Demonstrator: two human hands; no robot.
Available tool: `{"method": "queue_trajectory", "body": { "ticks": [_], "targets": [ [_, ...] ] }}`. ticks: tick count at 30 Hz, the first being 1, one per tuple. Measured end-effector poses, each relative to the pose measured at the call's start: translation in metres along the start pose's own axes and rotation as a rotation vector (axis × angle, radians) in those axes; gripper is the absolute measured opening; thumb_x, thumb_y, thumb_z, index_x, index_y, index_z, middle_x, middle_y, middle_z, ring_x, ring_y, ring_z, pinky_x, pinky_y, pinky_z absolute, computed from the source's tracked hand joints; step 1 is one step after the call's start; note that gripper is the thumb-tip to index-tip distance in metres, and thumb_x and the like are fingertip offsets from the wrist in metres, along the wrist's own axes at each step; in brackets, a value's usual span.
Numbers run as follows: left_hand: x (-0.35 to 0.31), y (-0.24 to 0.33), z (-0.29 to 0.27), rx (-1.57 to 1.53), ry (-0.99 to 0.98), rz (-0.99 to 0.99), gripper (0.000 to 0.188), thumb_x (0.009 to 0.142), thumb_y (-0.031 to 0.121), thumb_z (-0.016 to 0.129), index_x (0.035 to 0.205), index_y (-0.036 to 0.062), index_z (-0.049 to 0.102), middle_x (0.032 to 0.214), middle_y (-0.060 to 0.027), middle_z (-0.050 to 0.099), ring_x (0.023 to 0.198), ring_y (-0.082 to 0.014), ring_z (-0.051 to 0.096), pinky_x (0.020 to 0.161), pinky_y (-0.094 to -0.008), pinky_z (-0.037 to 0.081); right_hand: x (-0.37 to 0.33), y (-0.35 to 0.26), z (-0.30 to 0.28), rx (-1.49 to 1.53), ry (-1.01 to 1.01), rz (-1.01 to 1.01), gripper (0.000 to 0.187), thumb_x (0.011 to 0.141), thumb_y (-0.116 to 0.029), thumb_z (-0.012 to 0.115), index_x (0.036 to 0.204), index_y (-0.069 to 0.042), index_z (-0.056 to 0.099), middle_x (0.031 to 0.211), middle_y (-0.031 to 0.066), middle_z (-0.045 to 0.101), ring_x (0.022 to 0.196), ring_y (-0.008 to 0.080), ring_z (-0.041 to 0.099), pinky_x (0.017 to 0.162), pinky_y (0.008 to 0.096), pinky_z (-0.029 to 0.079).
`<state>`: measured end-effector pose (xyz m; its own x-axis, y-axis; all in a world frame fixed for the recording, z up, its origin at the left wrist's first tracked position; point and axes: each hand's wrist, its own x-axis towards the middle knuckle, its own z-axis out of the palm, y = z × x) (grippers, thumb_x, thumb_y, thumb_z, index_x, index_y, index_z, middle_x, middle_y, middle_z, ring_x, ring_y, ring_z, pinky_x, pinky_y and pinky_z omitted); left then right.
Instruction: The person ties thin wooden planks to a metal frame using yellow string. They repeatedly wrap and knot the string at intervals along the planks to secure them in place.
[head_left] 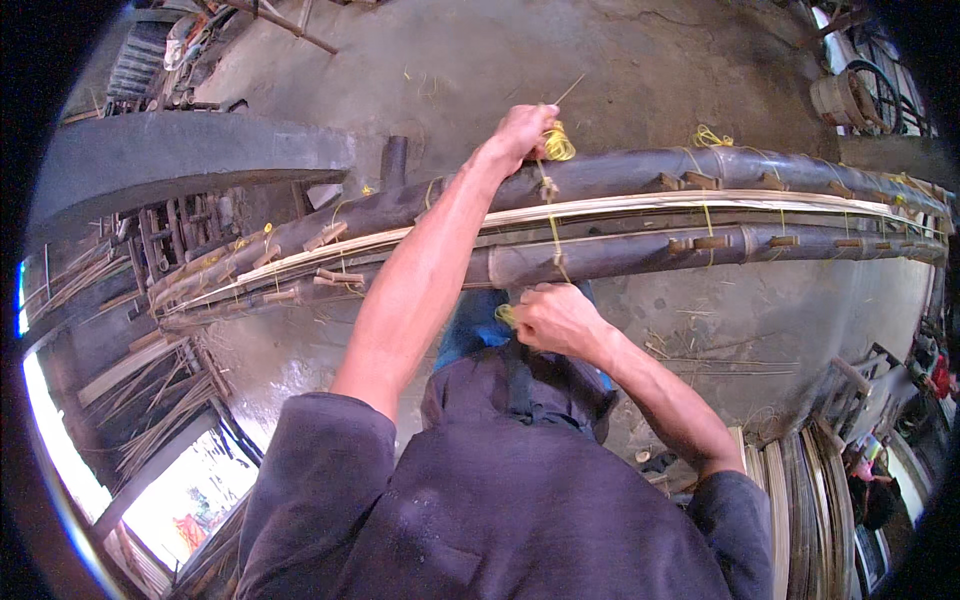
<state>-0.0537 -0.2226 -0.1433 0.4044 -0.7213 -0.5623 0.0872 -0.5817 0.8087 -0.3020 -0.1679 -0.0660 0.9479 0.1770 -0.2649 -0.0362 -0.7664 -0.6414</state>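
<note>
- Grey concrete floor [620, 60] below me, littered with thin splints; the edges curve away and go dark.
- My left hand [520, 132] is up on the far side, fingers pinched shut around a bundle of yellow twine [558, 143] at the upper dark bamboo pole [620, 172].
- My right hand [555, 320] is low, fingers curled tight on the twine's near end [505, 314]; the fingertips are tucked under, so I can't see the exact grip.
- The twine runs down between my hands, across the pale split strips [640, 207] and the lower pole [610, 258].
- Short wooden pegs [700, 181] stick out of both poles.
- The poles' right ends blur at the rim; stacked slats [800, 490] are cut off at lower right.
</note>
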Motion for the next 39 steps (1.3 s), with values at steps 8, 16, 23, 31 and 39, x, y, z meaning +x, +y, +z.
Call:
{"method": "queue_trajectory", "body": {
  "ticks": [8, 16, 23, 31, 39],
  "targets": [
    [-0.070, 0.020, -0.135, 0.756, 0.045, 0.469, 0.039, 0.090, 0.039, 0.053, 0.104, 0.0048, 0.065, 0.098, -0.0125, 0.068, 0.092, -0.0312, 0.065, 0.081, -0.0404, 0.050, 0.052, -0.061, 0.076, 1.572, 0.329, 0.641, 0.052, 0.082, -0.010, 0.064, 0.131, -0.011, 0.046, 0.096, 0.0105, 0.062, 0.091, 0.0183, 0.059, 0.080, 0.0318, 0.048],
    [-0.208, -0.089, -0.115, 0.736, 0.239, 0.591, 0.030, 0.085, 0.024, 0.060, 0.106, 0.0037, 0.062, 0.108, -0.0149, 0.063, 0.096, -0.0327, 0.061, 0.082, -0.0394, 0.049, 0.116, -0.155, -0.150, -0.220, 0.238, 0.038, 0.012, 0.084, -0.016, 0.059, 0.086, -0.008, 0.068, 0.087, 0.0154, 0.065, 0.078, 0.0280, 0.062, 0.073, 0.0355, 0.050],
    [-0.180, -0.073, -0.084, 0.779, 0.515, 0.666, 0.017, 0.083, 0.029, 0.063, 0.082, 0.0125, 0.066, 0.069, -0.0070, 0.065, 0.068, -0.0257, 0.064, 0.063, -0.0385, 0.045, 0.239, -0.027, -0.122, -0.307, 0.294, 0.465, 0.030, 0.089, -0.029, 0.050, 0.083, -0.001, 0.061, 0.085, 0.0202, 0.066, 0.082, 0.0383, 0.065, 0.068, 0.0447, 0.052],
    [-0.195, -0.089, -0.090, 0.795, 0.540, 0.618, 0.028, 0.088, 0.033, 0.057, 0.075, 0.0099, 0.062, 0.069, -0.0088, 0.064, 0.067, -0.0258, 0.063, 0.061, -0.0385, 0.043, 0.122, -0.087, -0.025, 0.252, 0.312, -0.085, 0.013, 0.083, -0.014, 0.054, 0.077, -0.003, 0.059, 0.073, 0.0153, 0.064, 0.067, 0.0336, 0.064, 0.061, 0.0425, 0.050],
    [-0.137, -0.002, -0.106, 0.078, 0.158, 0.426, 0.034, 0.097, 0.032, 0.049, 0.076, 0.0049, 0.051, 0.063, 0.0018, 0.048, 0.059, -0.0110, 0.047, 0.059, -0.0292, 0.044, 0.112, -0.080, 0.068, 0.047, 0.299, 0.043, 0.017, 0.079, -0.021, 0.058, 0.069, -0.007, 0.062, 0.065, 0.0114, 0.065, 0.057, 0.0293, 0.065, 0.054, 0.0397, 0.052]
  ]
}}
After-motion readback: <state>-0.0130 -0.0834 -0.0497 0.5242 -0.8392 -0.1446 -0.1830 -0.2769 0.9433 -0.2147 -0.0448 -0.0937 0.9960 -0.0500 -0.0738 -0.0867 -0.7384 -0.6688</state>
